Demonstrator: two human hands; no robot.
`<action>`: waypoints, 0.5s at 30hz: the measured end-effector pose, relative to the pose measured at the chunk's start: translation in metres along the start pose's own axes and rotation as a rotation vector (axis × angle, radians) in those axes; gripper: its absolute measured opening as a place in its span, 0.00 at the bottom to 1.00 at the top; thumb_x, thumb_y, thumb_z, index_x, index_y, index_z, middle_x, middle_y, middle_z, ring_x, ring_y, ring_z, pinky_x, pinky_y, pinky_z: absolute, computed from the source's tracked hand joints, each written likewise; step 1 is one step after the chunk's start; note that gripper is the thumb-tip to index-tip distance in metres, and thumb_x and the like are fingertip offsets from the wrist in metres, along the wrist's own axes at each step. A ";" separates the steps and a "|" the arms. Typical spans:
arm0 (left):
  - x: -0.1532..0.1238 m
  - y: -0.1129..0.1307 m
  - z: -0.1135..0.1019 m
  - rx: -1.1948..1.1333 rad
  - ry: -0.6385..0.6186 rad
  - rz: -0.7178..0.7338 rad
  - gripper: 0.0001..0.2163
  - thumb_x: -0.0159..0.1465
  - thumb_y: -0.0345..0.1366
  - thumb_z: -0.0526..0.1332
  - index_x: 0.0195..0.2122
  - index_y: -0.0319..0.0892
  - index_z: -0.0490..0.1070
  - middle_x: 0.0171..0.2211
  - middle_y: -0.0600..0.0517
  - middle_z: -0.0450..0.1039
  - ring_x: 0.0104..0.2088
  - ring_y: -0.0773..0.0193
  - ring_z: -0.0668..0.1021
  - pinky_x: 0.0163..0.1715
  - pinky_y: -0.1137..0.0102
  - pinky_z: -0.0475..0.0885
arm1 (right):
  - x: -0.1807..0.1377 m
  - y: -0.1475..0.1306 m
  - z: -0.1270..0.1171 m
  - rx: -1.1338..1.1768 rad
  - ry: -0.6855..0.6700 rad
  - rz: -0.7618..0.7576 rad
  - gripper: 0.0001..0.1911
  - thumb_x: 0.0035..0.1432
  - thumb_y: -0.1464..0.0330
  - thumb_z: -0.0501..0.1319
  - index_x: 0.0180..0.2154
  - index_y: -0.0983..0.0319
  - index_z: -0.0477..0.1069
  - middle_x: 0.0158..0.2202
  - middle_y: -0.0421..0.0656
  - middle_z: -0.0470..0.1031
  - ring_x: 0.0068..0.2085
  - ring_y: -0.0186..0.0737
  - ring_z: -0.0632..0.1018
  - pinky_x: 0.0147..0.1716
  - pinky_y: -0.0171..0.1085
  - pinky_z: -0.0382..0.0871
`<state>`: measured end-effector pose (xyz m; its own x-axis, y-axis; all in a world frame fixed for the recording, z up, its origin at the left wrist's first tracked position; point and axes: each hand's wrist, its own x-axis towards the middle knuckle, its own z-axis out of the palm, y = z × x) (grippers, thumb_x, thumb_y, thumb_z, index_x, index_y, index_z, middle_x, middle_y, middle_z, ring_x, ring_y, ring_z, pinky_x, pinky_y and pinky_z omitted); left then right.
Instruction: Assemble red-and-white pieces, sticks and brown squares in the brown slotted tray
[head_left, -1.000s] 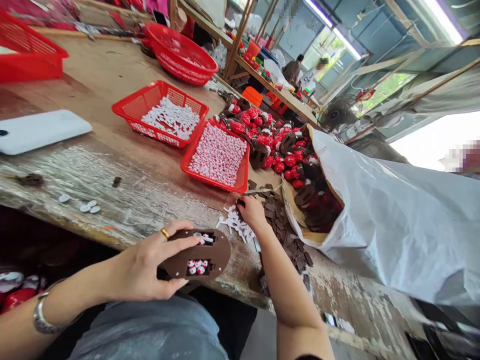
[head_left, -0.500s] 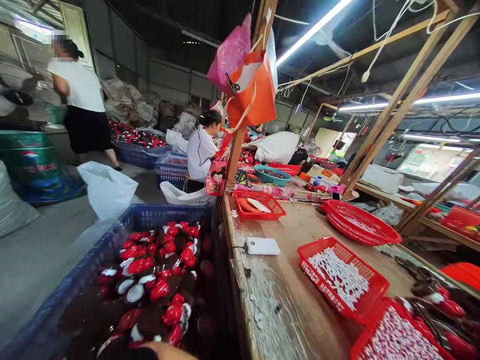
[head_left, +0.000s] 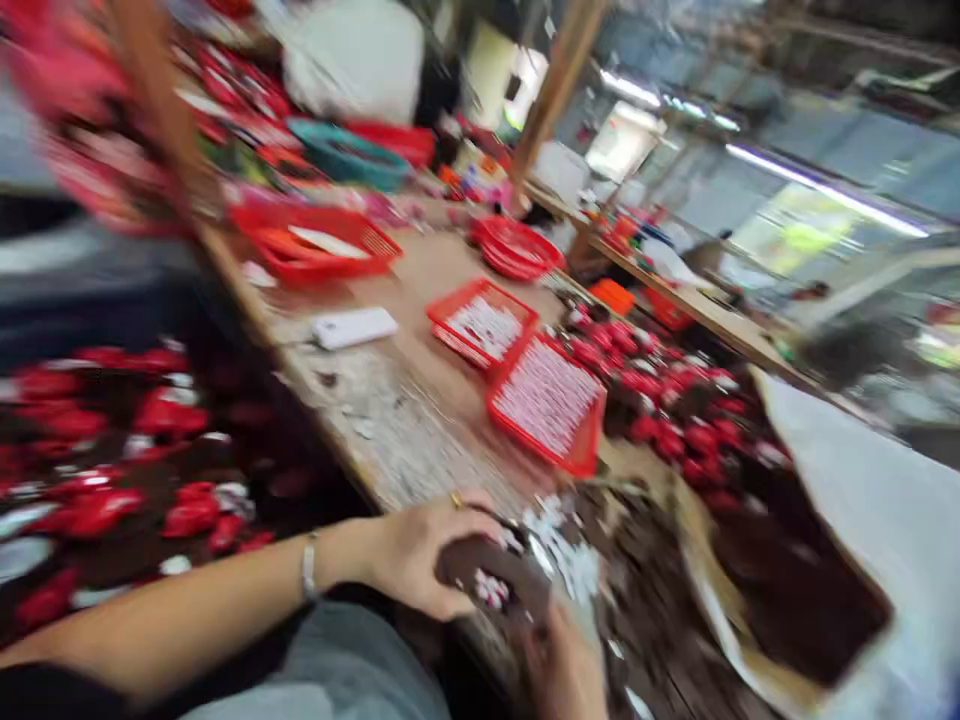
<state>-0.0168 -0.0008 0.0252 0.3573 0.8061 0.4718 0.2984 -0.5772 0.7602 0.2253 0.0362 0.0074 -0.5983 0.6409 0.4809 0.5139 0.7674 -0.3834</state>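
In the head view my left hand [head_left: 420,550], with a ring and a bracelet, is closed on the left edge of a dark brown rounded piece [head_left: 465,560]. Small pink-and-white bits [head_left: 491,588] show at the middle of this piece. My right hand [head_left: 571,660], blurred by motion, grips its lower right side. Just beyond the hands lie white strips [head_left: 566,550] and a heap of dark brown material [head_left: 645,570]. A red basket of pink-and-white pieces [head_left: 551,400] stands farther up the table.
Left of the table edge is a bin of red, white and brown items [head_left: 97,490]. A white box-like device [head_left: 352,327], a red basket of white pieces [head_left: 480,325] and an orange-red basket [head_left: 322,240] are on the table. Red-and-brown items [head_left: 675,410] pile up at right.
The view has swung right and down towards the table. My left hand, earlier low over the bin, is now above the table edge with the brown piece; my right hand has come into view.
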 end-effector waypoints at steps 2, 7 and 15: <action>-0.007 -0.011 0.002 -0.040 0.048 0.007 0.34 0.51 0.27 0.70 0.59 0.44 0.64 0.59 0.41 0.69 0.60 0.52 0.75 0.60 0.62 0.73 | -0.034 0.005 -0.033 -0.089 0.059 0.201 0.10 0.67 0.66 0.58 0.34 0.57 0.76 0.26 0.41 0.77 0.24 0.40 0.77 0.21 0.36 0.73; -0.014 -0.017 -0.002 -0.022 -0.019 0.009 0.33 0.53 0.27 0.70 0.58 0.46 0.59 0.60 0.41 0.68 0.61 0.53 0.76 0.57 0.64 0.74 | -0.012 -0.015 -0.065 -0.008 0.185 0.257 0.09 0.64 0.73 0.63 0.46 0.59 0.77 0.41 0.46 0.78 0.39 0.38 0.81 0.38 0.36 0.79; -0.014 -0.017 0.001 -0.007 -0.040 0.000 0.29 0.52 0.28 0.71 0.52 0.46 0.60 0.60 0.39 0.68 0.56 0.52 0.79 0.51 0.66 0.77 | 0.033 -0.042 -0.057 0.050 -0.153 0.040 0.11 0.69 0.73 0.60 0.50 0.60 0.77 0.43 0.48 0.75 0.43 0.41 0.77 0.41 0.39 0.78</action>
<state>-0.0264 -0.0029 0.0054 0.3928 0.7999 0.4538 0.2925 -0.5765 0.7630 0.2186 0.0244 0.0844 -0.6667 0.6633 0.3399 0.5105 0.7387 -0.4402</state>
